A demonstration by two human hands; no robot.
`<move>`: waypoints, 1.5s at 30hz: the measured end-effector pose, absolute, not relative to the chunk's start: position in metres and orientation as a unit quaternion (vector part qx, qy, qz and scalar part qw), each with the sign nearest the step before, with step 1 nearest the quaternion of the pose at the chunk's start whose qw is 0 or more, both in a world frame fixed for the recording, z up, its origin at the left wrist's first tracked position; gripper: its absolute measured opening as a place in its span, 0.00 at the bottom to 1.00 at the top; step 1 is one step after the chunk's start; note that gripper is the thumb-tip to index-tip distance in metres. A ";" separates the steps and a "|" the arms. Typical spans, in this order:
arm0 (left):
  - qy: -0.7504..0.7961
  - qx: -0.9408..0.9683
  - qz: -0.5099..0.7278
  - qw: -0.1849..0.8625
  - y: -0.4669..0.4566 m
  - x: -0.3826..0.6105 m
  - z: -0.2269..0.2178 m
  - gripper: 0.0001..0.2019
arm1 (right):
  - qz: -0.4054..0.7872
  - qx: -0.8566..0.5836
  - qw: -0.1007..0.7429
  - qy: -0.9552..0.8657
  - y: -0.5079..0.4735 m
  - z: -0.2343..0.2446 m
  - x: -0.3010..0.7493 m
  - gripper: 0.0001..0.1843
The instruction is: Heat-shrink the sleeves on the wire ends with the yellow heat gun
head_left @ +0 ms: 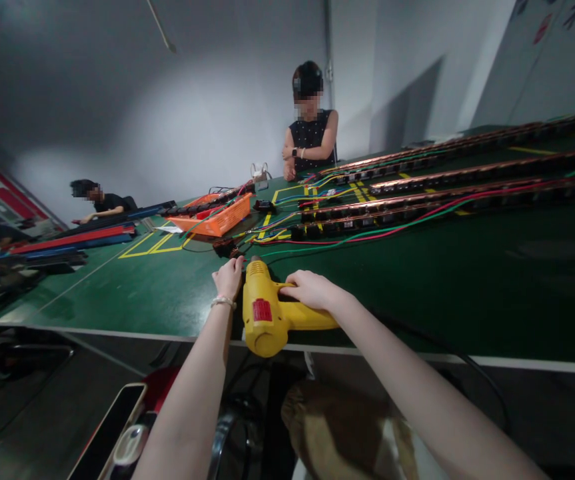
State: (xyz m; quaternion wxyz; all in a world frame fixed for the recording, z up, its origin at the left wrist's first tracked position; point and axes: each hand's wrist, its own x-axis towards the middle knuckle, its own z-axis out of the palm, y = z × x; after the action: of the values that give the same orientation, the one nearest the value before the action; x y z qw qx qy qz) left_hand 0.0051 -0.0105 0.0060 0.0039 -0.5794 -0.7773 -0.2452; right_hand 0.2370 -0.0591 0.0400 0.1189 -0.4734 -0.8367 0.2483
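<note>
A yellow heat gun [266, 313] with a red label lies on its side at the near edge of the green table [467, 280], nozzle pointing away from me. My right hand [310, 289] is wrapped round its handle. My left hand [228, 277], with a bracelet on the wrist, is closed just left of the nozzle, pinching thin wires [247, 257] that lead to small black connectors [224, 247]; what it grips is too small to make out.
Long copper-coloured strips with black parts [447, 193] and red, green and yellow cables run across the table's right. An orange tray [214, 217] stands at centre left. One person stands at the far side [310, 133], another sits at the left [100, 200]. A phone [110, 430] lies near my lap.
</note>
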 end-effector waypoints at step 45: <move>-0.744 -0.578 -0.335 -0.022 0.004 -0.003 -0.009 0.23 | 0.149 -0.499 0.135 -0.843 -0.061 0.038 0.244 0.14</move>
State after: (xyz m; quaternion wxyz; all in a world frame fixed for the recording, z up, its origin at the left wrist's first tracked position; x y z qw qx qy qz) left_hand -0.0028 0.0035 -0.0088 -0.0222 -0.5784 -0.7437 -0.3345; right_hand 0.2440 -0.0608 0.0375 0.1348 -0.4991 -0.8429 0.1490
